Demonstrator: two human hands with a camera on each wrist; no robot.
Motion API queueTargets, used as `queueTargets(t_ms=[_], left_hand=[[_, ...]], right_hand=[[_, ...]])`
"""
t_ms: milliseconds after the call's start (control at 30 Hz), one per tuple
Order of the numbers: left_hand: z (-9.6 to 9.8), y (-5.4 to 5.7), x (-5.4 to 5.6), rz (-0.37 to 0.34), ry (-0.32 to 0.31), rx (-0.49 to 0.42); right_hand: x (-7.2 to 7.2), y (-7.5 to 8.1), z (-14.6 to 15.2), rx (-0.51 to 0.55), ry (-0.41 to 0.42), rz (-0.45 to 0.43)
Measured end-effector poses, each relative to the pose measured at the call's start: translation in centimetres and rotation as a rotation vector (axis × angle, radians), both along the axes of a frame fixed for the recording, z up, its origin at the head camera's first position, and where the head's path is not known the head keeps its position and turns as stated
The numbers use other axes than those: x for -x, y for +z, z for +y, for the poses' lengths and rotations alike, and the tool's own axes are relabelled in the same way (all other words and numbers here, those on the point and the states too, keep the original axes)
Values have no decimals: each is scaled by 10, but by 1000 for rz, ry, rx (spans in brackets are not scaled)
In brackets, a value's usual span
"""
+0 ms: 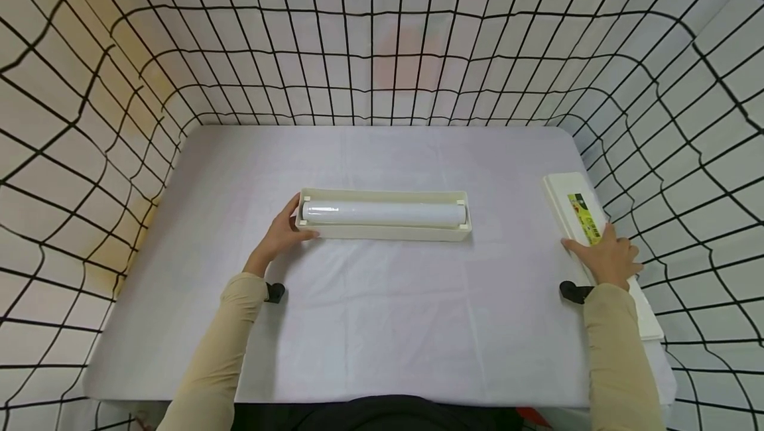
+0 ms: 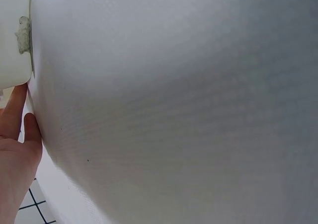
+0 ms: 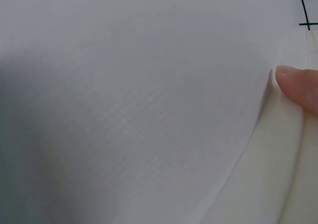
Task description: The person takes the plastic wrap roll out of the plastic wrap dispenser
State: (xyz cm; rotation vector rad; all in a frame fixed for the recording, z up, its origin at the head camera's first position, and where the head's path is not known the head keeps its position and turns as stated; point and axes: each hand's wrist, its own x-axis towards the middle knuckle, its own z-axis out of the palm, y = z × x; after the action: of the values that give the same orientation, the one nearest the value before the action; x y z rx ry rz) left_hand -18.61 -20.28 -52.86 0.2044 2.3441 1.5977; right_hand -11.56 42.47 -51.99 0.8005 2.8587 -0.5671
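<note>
At left, my left hand (image 1: pixel 282 235) grips the left end of the white box (image 1: pixel 388 232), thumb at the front wall, index finger at the back corner, fingers spread to the box's width. The box lies mid-tabletop (image 1: pixel 418 325), parallel to the far edge. Head view alone shows the roll (image 1: pixel 382 213) inside; left wrist view alone, a grey patch (image 2: pixel 24 35) on the box. Along the tabletop's right edge, my right hand (image 1: pixel 607 258) grips the lid (image 1: pixel 566 187) crosswise, thumb on its left edge; its yellow label (image 1: pixel 583 218) appears only in head view.
</note>
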Motion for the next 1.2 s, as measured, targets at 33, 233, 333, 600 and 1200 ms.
queueTargets(t_ms=[33, 233, 333, 600, 1200], left_hand=[[0, 0, 0, -1, 1, -1], [-1, -1, 0, -8, 1, 2], [0, 0, 0, -7, 0, -1], [1, 3, 0, -17, 3, -6], [8, 34, -11, -27, -13, -11]], right_hand=[[0, 0, 0, 2, 0, -3], [0, -1, 0, 24, -1, -24], [0, -2, 0, 29, -3, -31], [1, -4, 0, 30, 7, -17], [-4, 1, -3, 42, 33, 4]])
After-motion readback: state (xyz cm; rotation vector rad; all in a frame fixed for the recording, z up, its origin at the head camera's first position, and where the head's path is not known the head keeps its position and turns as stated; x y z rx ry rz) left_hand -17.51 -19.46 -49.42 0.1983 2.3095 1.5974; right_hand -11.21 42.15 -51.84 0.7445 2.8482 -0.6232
